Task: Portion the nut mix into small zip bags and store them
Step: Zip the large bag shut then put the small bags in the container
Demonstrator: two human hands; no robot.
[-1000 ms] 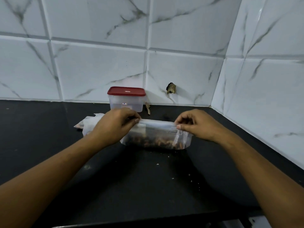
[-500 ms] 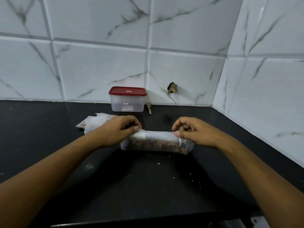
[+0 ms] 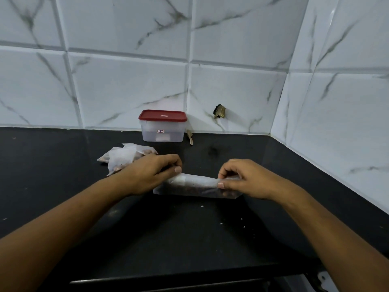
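Observation:
A clear zip bag of brown nut mix point(image 3: 197, 187) lies on the black counter point(image 3: 189, 232), its top folded or rolled over. My left hand point(image 3: 150, 172) pinches the bag's left end between thumb and fingers. My right hand point(image 3: 242, 179) pinches the right end of the folded top. Behind my left hand lie small filled bags point(image 3: 124, 157) in a loose pile, partly hidden by my wrist.
A clear plastic box with a red lid point(image 3: 162, 125) stands against the tiled back wall. A dry leaf-like scrap point(image 3: 190, 137) lies beside it. A tiled side wall point(image 3: 336, 123) closes the right. Crumbs dot the counter near its front edge.
Both hands have come down and toward me with the bag, and its top has been folded lower over the nuts.

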